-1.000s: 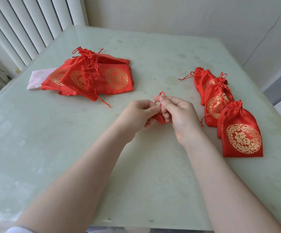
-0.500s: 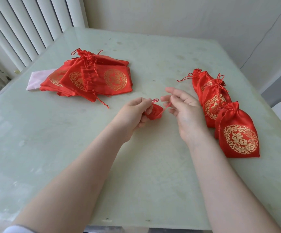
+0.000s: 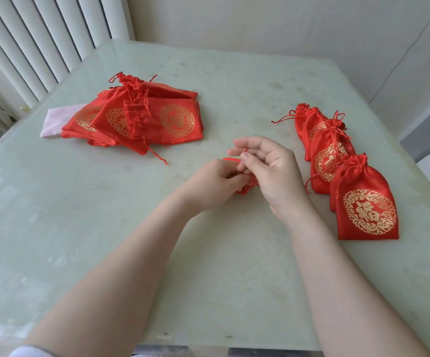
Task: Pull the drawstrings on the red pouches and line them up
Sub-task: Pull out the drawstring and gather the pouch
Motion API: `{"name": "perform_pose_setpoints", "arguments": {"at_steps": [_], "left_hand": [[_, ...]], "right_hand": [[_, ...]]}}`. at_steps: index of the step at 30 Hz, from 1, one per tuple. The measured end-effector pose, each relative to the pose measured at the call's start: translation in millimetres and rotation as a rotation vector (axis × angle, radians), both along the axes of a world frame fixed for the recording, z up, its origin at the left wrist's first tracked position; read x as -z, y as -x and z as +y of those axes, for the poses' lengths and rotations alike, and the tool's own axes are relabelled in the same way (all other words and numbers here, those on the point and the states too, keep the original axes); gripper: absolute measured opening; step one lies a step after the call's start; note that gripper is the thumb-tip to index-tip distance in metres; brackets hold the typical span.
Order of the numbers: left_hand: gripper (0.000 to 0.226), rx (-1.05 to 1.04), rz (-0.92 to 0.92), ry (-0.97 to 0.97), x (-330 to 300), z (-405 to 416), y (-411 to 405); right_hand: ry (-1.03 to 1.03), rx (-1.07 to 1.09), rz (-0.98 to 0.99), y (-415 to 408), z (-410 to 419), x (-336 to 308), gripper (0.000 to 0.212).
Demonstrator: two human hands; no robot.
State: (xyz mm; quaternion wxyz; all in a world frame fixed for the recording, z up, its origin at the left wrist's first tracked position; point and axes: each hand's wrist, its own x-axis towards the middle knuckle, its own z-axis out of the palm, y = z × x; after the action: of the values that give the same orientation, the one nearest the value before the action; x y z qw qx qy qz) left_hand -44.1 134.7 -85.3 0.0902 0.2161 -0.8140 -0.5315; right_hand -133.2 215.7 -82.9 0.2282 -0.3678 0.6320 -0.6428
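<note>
The small red pouch is sitting bunched between both hands above the counter. The left hand is gripping its gathered neck; the right hand is pinching the drawstring, fingers half-spread, with the finished row lying just right, nearer that hand.

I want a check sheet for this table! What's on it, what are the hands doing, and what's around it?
Surface: pale green table, faintly stained.
Job's things: loose pile of red pouches far left; row of cinched pouches on the right, overlapping; one pouch between the hands.
Clutter: pink cloth under the pile.
Hands: left hand grips the pouch; right hand pinches its drawstring.
Cables: thin wire on the right wall.
Surroundings: white blinds at left, pale walls.
</note>
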Motion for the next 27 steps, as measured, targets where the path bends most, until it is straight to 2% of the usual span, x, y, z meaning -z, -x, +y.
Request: {"name": "perform_pose_setpoints", "arguments": {"at_steps": [4,5,8,11,15,20,24,27], "left_hand": [[0.03,-0.057,0.077,-0.153,-4,-3,-2],[0.028,-0.071,0.095,-0.2,-6,-4,-2],[0.026,-0.13,0.144,-0.278,-8,-8,-3],[0.023,-0.145,0.145,-0.315,-7,-10,-4],[0.021,-0.157,0.134,-0.381,-7,-11,-4],[0.017,-0.145,0.102,-0.441,-7,-10,-4],[0.017,-0.123,0.105,-0.478,-7,-11,-5],[0.018,-0.092,0.13,-0.513,-7,-13,-5]], "right_hand": [[-0.056,0.001,0.201,10,5,-1,0.048],[-0.096,0.01,0.266,12,6,-1,0.046],[-0.192,0.033,0.433,16,10,2,0.021],[-0.232,0.032,0.522,18,13,3,0.017],[-0.171,0.08,0.458,19,13,1,0.026],[-0.065,0.182,0.37,17,11,0,0.022],[0.026,-0.013,0.075,15,13,-6,0.025],[-0.004,-0.207,0.022,13,17,-10,0.022]]}}
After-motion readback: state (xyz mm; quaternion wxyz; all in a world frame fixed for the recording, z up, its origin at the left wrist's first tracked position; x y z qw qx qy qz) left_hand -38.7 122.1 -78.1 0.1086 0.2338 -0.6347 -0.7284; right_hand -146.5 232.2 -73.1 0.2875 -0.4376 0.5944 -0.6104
